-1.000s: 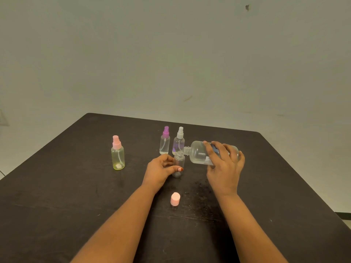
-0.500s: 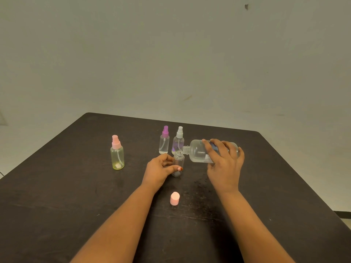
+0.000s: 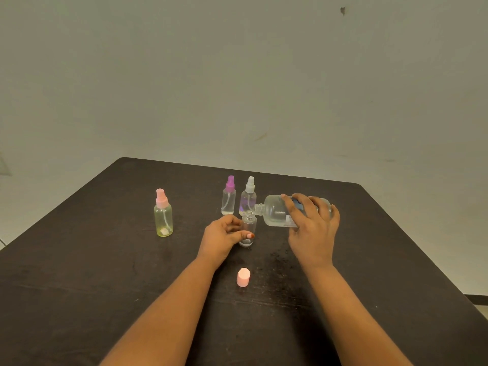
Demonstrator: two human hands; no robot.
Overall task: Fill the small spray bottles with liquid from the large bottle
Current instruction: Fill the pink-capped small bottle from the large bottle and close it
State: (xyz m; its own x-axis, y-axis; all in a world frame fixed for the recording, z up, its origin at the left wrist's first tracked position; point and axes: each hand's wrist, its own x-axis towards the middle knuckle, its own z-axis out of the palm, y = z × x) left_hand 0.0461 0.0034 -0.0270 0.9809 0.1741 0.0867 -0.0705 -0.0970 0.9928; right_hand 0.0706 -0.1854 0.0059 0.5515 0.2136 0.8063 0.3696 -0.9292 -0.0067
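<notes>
Clear small bottle (image 3: pixel 249 223), uncapped and upright on the dark table (image 3: pixel 79 260), pinched between thumb and curled fingers of the left hand (image 3: pixel 220 239). Held sideways in the right hand (image 3: pixel 311 231), fingers wrapped over its body: large bottle (image 3: pixel 274 213), neck just above the small one's mouth. Behind, purple-topped sprayer (image 3: pixel 228 199) beside white-topped sprayer (image 3: pixel 248 198); well left, yellowish sprayer (image 3: pixel 163 220). Nearer, loose pink cap (image 3: pixel 243 277).
</notes>
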